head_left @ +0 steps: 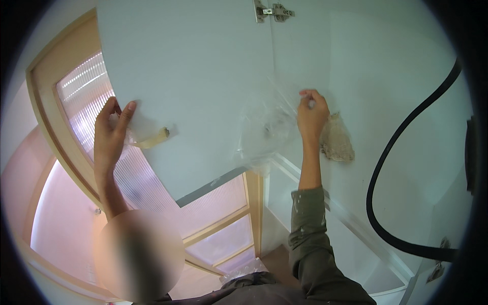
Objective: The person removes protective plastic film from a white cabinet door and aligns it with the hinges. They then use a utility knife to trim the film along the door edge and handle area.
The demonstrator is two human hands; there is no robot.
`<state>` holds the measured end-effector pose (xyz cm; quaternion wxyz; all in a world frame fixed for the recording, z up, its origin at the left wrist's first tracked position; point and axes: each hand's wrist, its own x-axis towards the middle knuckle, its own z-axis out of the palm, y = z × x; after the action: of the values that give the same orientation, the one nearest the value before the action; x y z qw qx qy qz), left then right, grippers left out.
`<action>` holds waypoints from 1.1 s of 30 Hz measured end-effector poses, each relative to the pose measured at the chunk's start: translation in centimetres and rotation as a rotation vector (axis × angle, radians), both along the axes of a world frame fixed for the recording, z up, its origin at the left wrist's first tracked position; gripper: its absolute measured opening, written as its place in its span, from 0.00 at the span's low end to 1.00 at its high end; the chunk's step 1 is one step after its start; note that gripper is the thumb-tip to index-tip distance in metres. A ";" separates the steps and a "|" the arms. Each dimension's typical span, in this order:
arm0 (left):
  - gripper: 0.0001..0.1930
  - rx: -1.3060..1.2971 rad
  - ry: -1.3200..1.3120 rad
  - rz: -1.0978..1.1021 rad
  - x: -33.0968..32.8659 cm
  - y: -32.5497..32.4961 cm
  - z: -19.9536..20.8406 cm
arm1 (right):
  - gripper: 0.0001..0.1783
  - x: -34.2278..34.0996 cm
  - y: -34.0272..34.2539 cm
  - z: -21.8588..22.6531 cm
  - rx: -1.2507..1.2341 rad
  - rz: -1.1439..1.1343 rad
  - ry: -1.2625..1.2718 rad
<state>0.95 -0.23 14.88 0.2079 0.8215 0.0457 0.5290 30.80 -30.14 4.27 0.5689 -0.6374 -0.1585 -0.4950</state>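
Observation:
A white cabinet door (193, 91) hangs open in front of me. At its left edge is my left hand (110, 129), fingers curled at the edge and thumb on the near face. By that palm sits crumpled clear film with a yellowish tape strip (151, 141) sticking out over the door. My right hand (312, 116) is closed in a pinch on a thin sheet of clear plastic film (264, 124), which spreads leftward across the door's hinge side. Just right of this hand, partly hidden by the wrist, is a beige crumpled bundle (337, 145).
A metal hinge (274, 11) joins the door to the cabinet at the top. A thick black hose (378, 178) curves along the right, inside the white cabinet. Behind the door stand wood-framed ribbed glass panels (218, 241). A blurred round patch covers the lower left.

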 end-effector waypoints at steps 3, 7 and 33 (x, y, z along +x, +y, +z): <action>0.19 -0.013 -0.004 -0.041 0.0 0.0 -0.1 | 0.09 -4.4 -3.1 -5.7 -0.157 -0.113 0.046; 0.20 -0.052 -0.013 -0.055 0.1 -0.1 -0.1 | 0.10 -13.1 -7.0 -12.5 -0.266 -0.092 0.244; 0.27 -0.079 0.011 -0.049 0.2 1.4 0.3 | 0.10 -17.4 -4.3 -8.9 -0.414 0.225 0.329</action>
<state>1.18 1.13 15.15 0.2530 0.8164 0.0477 0.5169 13.41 -34.47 -4.66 0.4958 -0.7903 -0.2314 -0.2758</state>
